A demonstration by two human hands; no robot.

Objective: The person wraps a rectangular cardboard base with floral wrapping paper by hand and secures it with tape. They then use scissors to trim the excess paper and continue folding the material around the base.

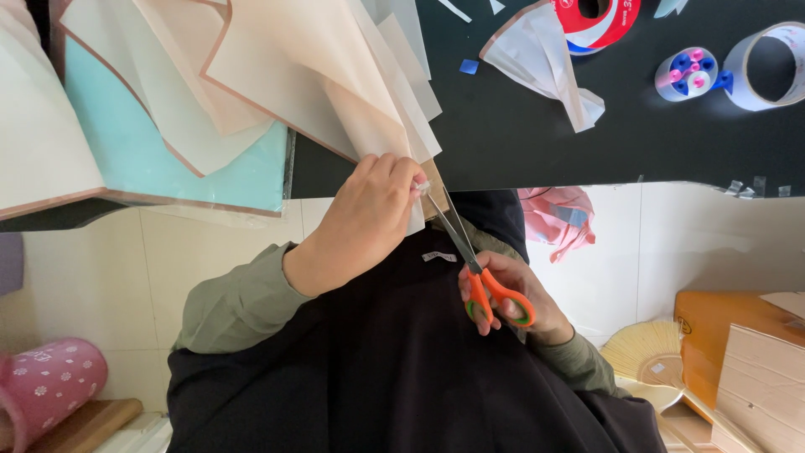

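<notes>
My left hand pinches the gathered lower end of a fan of translucent peach wrapping sheets at the edge of the black table. My right hand holds orange-handled scissors, fingers through the loops. The blades point up toward the pinched bundle and lie right beside my left fingertips.
A folded translucent sheet, a red and white tape roll, a clear tape roll and a small tub of coloured pins lie on the table. A pink cup, cardboard boxes and a straw brush stand on the floor.
</notes>
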